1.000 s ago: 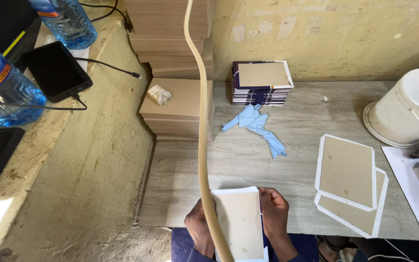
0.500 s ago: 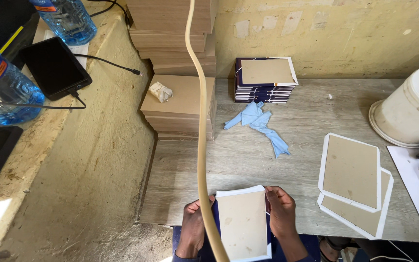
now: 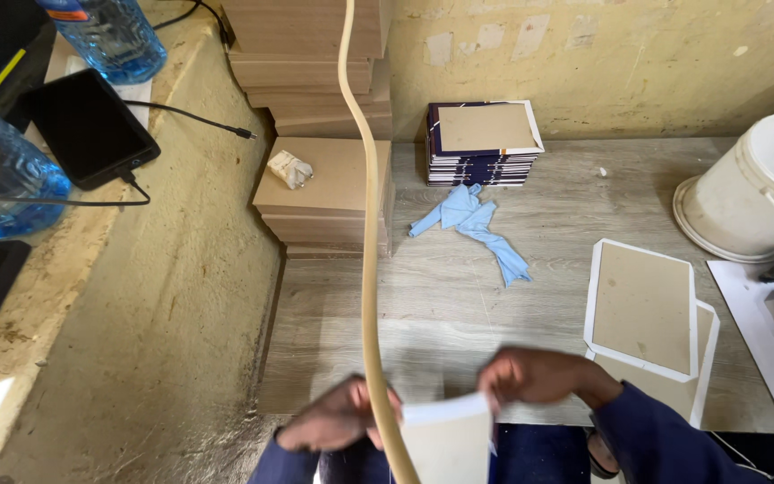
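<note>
At the bottom of the head view both my hands hold one white-edged card panel (image 3: 450, 439) near the table's front edge. My left hand (image 3: 333, 426) grips its left side, partly behind a tan hose (image 3: 365, 224) that runs down the view. My right hand (image 3: 539, 376) pinches the panel's top right corner. The hands and panel are blurred by motion, and the panel's lower part runs out of view.
Two brown boards with white borders (image 3: 642, 309) lie at the right. A stack of dark-covered boards (image 3: 481, 143) stands at the back, a blue cloth (image 3: 477, 224) before it. Brown board stacks (image 3: 324, 193) sit left, a white bucket (image 3: 763, 193) right. Water bottles, phones and cables rest on the ledge.
The panel has dropped lower and nearer to me, now half out of view. My right hand has moved up to its top corner, and my left hand has shifted left.
</note>
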